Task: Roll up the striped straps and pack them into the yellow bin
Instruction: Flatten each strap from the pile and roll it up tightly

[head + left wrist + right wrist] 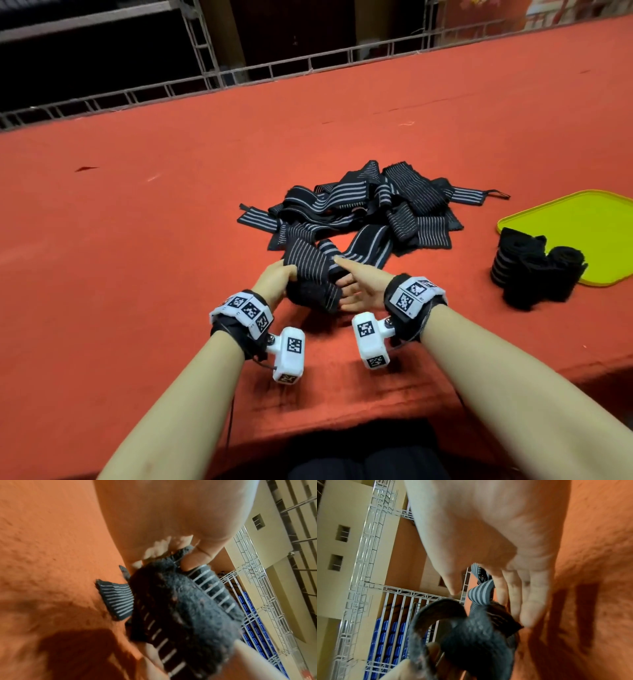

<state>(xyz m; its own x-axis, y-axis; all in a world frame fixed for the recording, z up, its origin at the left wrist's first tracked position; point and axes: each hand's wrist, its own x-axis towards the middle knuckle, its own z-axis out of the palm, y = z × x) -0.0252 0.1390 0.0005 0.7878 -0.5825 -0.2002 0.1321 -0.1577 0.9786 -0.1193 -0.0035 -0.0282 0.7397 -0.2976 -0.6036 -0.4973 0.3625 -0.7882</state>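
On a red felt-covered table (137, 205) edged by a metal railing (239, 73), the left hand (274, 275) grips a half-rolled striped strap (313, 274), the right hand's (363, 286) straight fingers pressing it, near the strap pile (370, 209); beside the pile, rolled straps (527, 267) fill the yellow bin's (582, 233) near corner.

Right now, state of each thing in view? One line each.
strap in hands: partly rolled, held off the cloth
left hand: grips the roll
right hand: fingers straight against the strap
strap pile: loose, unrolled
rolled straps: rolled, at the bin's near edge
yellow bin: mostly bare
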